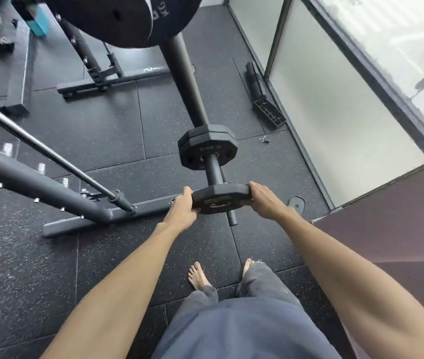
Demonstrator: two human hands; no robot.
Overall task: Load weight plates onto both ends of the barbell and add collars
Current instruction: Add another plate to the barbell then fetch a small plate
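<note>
Stretching from the big black plate [117, 19] at the far end toward the viewer: dark barbell sleeve [187, 81], long axis pointing near and slightly rightward, raised above the rubber floor. Threaded partway along that sleeve, two small plates [207, 149] stacked face to face. Right at the sleeve's near tip, a small weight plate [220, 200], flat face turned up toward the camera, centre hole roughly in line with the sleeve; cannot tell whether already slid on. Gripped on its left edge by the left hand [183, 207], fingers curled over the rim, and on its right edge by the right hand [262, 200], fingers likewise clamped round the rim. Right of the sleeve, on the floor, a small metal clip [264, 139]. Left of the sleeve, a thin chrome bar [50, 154] slanting across a grey rack base [102, 218].
</note>
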